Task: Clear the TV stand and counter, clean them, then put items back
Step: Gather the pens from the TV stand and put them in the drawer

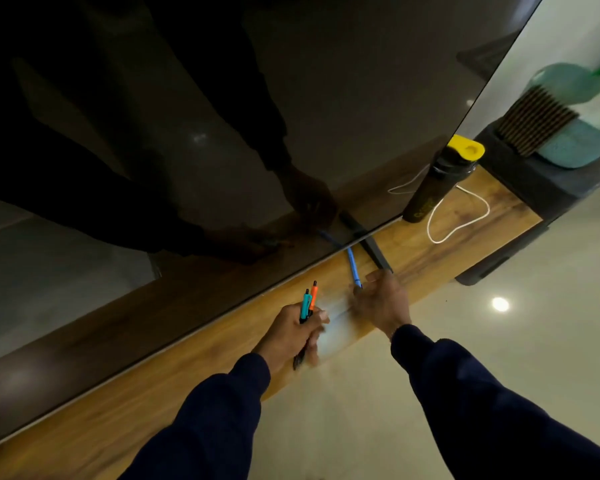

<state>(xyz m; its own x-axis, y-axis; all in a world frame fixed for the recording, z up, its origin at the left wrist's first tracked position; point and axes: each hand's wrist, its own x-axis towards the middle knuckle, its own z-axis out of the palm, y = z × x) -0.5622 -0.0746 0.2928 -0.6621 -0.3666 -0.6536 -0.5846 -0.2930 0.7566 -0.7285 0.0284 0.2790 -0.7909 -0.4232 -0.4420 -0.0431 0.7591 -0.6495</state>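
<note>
My left hand [293, 332] grips a teal pen [305, 305] and an orange pen [313, 295], their tips pointing up toward the TV. A dark pen end sticks out below that fist. My right hand [381, 301] reaches onto the wooden TV stand [201, 368], and its fingertips pinch the near end of a blue pen [353, 266] that lies partly under the TV's lower edge. Beside it stands the TV's dark foot [374, 252]. The big dark TV screen [222, 116] fills the upper left and mirrors both arms.
A dark bottle with a yellow lid [440, 181] stands at the TV's right corner, with a looped white cable [461, 216] on the stand next to it. Further right is a dark unit [541, 181] with a ribbed object and teal items. Glossy floor lies below.
</note>
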